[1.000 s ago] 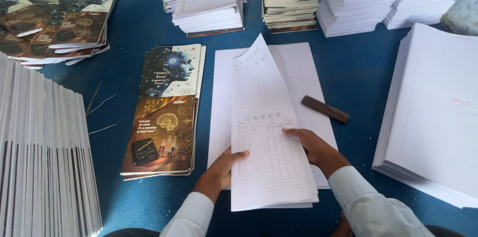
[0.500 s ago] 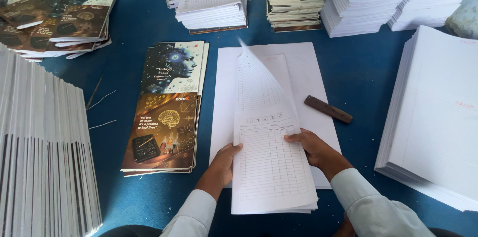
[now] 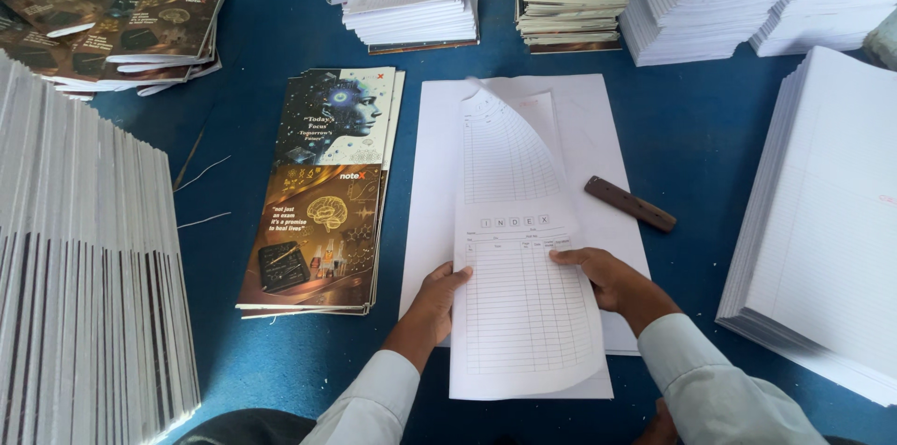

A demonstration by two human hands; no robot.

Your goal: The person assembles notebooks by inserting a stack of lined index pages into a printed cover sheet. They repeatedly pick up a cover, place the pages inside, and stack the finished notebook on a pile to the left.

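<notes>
— What's the left hand (image 3: 437, 300) doing?
— Pinching the left edge of the ruled sheet (image 3: 523, 249), fingers closed lightly.
— And the right hand (image 3: 607, 279)?
— Closed on the opposite edge. The sheet lies between them over white paper (image 3: 439, 155); its far end curls up.
— Handling?
— Likely light, floppy, easily creased; hold the edges.

Right paper stack (image 3: 827, 221) edge-cropped
</notes>
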